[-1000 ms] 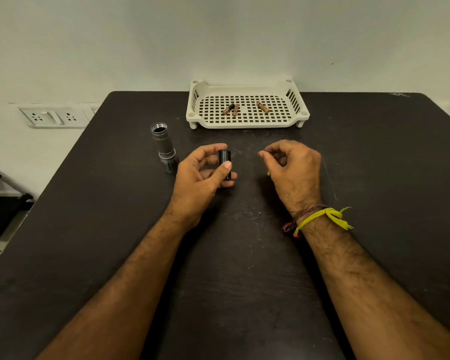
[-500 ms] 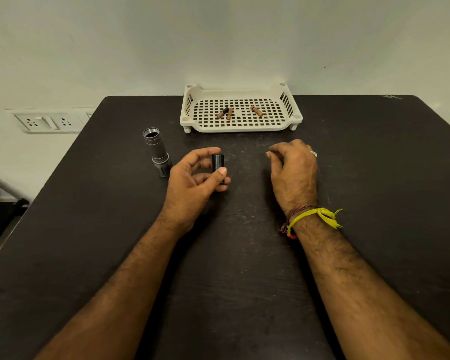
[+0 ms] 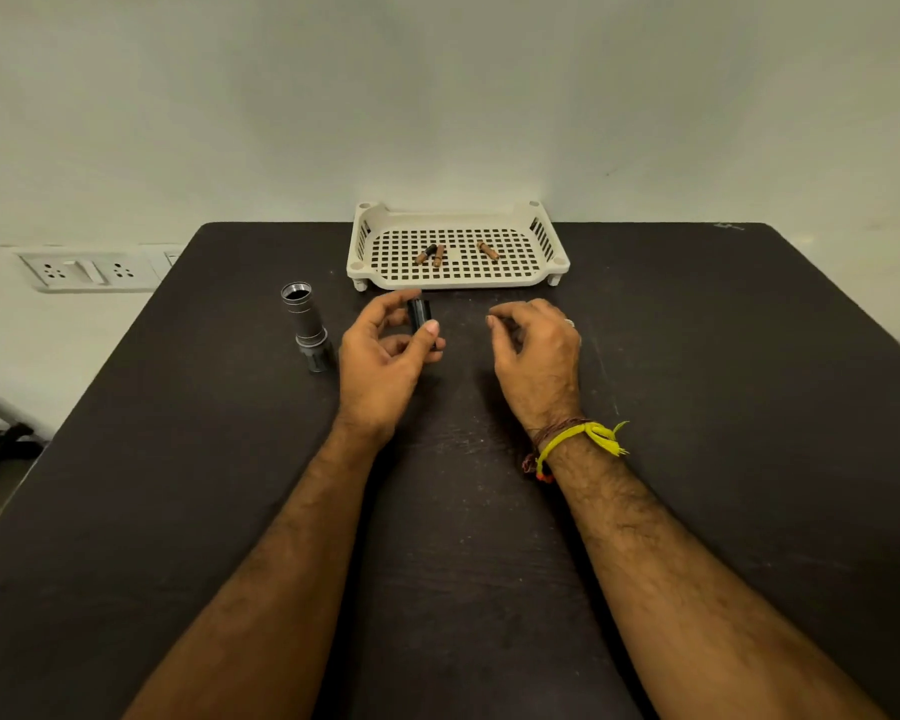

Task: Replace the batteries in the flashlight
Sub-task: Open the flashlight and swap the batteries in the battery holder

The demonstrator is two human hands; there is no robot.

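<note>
My left hand [image 3: 380,366] grips a short black cylinder [image 3: 419,314], a battery holder or flashlight part, upright between thumb and fingers above the black table [image 3: 697,407]. The grey flashlight body [image 3: 306,324] stands on its head to the left of that hand, its open end up. My right hand [image 3: 538,356] hovers a hand's width to the right, fingers loosely curled, nothing visible in it. Three brown batteries, two together [image 3: 431,255] and one apart [image 3: 488,250], lie in the white perforated tray [image 3: 536,277] at the table's far edge.
A pale wall rises behind the table, with a socket panel [image 3: 86,271] at the left. A dark frame [image 3: 0,439] stands beyond the table's left edge. A yellow thread band [image 3: 583,439] circles my right wrist.
The view has tilted so everything sits lower in the frame. My left hand keeps the black cylinder; the right hand's fingers have curled a little more. Flashlight and batteries stay put.
</note>
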